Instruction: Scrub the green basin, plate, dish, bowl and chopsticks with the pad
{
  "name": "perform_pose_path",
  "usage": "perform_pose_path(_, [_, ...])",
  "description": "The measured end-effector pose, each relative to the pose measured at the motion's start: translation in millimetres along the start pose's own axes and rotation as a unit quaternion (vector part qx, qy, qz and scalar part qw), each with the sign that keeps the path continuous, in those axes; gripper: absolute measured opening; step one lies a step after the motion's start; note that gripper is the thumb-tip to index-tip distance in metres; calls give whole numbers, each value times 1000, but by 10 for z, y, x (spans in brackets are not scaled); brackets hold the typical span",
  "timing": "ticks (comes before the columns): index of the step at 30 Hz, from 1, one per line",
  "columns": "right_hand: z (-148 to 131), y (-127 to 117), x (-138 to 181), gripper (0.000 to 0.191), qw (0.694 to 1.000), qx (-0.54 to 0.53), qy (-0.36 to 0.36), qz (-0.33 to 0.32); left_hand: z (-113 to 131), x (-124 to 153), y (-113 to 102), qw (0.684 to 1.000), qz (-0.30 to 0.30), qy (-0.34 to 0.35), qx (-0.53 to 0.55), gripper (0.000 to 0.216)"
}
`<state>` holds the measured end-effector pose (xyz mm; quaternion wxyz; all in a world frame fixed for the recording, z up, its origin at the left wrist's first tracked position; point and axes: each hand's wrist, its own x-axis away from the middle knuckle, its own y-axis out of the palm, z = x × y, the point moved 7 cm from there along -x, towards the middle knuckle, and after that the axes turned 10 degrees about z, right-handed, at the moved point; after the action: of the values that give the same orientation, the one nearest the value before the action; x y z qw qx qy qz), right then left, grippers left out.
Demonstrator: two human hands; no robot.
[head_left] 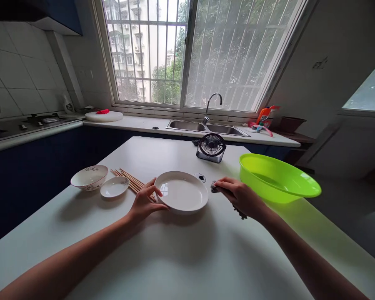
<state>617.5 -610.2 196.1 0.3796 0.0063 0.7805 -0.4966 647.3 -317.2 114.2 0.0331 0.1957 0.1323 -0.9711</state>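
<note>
Two bare forearms reach out over the white bench (187, 258) as we stand at a kitchen island. Our left grip (143, 204) closes on the near left rim of a white plate (183, 192), thumb laid on top of the rim; the plate sits flat on the bench, midway between our arms. Our right grip (240, 196) is clenched around a dark scrubbing pad (214, 187), its tip just beside the plate's right edge. Left of the plate lie a bundle of wooden chopsticks (129, 179), a small white saucer (114, 186) and a patterned bowl (89, 177), close together in a row. A lime-green basin (278, 177) stands at the right, near our right wrist. Behind the plate a small black desk fan (211, 146) faces us. Farther back, a steel sink (206, 127) with a curved tap (212, 102) sits under the barred window (190, 50), and a white round board (103, 116) rests on the counter by the hob (34, 121).
</note>
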Motion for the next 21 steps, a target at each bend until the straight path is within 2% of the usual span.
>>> perform_pose_path(5, [240,168,264,30,997,49,-5,63,-10,-39,10,1000,2,-13,12,42])
perform_pose_path(13, [293,549,552,33,994,81,-62,48,93,-58,-39,998,18,-44,51,42])
perform_pose_path(18, [276,582,559,27,992,108,-60,25,114,-71,-47,996,35,-56,56,42])
perform_pose_path(21, [183,538,510,34,990,118,-65,36,132,-76,-68,997,41,-54,46,42])
